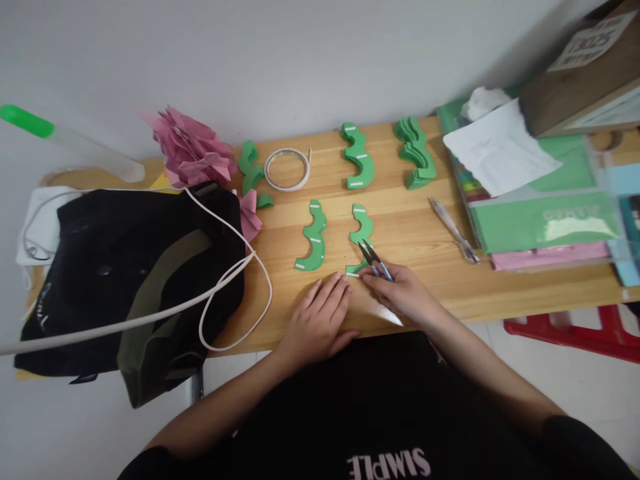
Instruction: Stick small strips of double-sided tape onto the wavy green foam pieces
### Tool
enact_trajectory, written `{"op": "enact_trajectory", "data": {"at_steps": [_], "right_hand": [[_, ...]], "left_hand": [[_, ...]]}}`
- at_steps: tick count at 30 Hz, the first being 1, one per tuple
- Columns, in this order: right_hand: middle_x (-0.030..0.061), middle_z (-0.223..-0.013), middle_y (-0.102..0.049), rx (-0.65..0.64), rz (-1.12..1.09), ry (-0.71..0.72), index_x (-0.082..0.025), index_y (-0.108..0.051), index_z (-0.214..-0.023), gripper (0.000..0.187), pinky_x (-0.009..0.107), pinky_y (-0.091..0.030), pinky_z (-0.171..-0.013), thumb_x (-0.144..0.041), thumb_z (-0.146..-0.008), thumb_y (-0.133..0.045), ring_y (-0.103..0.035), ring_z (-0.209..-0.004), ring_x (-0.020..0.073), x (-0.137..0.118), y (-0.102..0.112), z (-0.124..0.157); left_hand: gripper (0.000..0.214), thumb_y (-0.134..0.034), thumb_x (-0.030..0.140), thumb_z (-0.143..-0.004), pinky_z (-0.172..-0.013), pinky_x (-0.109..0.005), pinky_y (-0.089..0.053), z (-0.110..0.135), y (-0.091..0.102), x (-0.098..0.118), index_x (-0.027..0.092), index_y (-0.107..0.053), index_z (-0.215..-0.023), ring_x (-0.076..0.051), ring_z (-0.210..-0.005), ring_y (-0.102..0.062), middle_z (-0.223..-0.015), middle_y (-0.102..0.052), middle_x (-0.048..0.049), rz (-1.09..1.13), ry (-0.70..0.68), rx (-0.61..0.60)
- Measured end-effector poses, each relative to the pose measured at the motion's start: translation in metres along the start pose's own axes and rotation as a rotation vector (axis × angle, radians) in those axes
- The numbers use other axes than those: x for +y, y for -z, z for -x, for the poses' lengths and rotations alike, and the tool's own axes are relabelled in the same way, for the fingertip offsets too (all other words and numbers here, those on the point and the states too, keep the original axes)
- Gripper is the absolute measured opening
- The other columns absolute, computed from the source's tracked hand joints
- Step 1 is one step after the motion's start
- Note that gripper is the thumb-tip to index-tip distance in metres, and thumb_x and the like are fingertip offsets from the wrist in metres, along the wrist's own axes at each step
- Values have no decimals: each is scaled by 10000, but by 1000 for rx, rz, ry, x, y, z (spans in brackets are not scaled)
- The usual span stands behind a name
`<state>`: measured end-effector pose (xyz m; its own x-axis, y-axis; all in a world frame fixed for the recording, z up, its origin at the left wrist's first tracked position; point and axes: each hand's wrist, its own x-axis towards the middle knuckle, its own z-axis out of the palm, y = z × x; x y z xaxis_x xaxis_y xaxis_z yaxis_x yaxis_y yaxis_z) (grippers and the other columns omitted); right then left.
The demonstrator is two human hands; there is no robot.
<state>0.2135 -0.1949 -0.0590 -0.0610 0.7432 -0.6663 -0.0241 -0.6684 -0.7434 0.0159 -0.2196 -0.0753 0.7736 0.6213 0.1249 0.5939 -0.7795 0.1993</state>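
My right hand (406, 293) grips small scissors (370, 252) with dark, slightly parted blades and blue handles. They sit over a wavy green paper piece (359, 217) that bears thin white strips, and hide part of it. Palm down, my left hand (320, 319) lies flat at the front of the table, its fingertips close to the lower end of that piece. Just to the left is another wavy green piece (316, 243) with white strips on it.
Behind lie a roll of white tape (287, 152) and green stacks (360, 163) (416, 160). Pink folded paper (193, 150), a black bag (135, 267) and a white cable (267, 283) crowd the left. To the right are a pen (453, 227), green folders (545, 223) and a cardboard box (575, 87).
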Motion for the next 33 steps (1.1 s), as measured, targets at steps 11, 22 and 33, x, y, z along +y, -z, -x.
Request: {"op": "enact_trajectory", "data": {"at_steps": [11,22,33], "right_hand": [[-118,-409,-314,-4,15,10,-185,-599,-787,269,229,-149,-364,-436,-697,-632,-240,-353,61,-5,-2,1],[-119,-404,-283,-2,4,1,-199,-563,-676,278,237,-136,-371,-461,-679,-655,-211,-355,53,-9,0,6],[-66,-436,-340,42,232,99,-217,-473,-532,341,246,-220,-427,-453,-758,-569,-295,-415,82,-8,4,7]], "left_hand": [[599,-399,499,-937,-1101,-422,-316,-2,1,0,42,-505,-1310,-303,-1355,-421,-1428,-495,-186,-20,6,0],[686,-341,560,-936,-1078,-421,-320,-5,1,3,21,-488,-1334,-302,-1350,-421,-1422,-495,-204,-49,13,-28],[643,-349,533,-944,-1029,-391,-367,-9,3,6,18,-542,-1277,-288,-1288,-496,-1386,-539,-187,-84,25,29]]}}
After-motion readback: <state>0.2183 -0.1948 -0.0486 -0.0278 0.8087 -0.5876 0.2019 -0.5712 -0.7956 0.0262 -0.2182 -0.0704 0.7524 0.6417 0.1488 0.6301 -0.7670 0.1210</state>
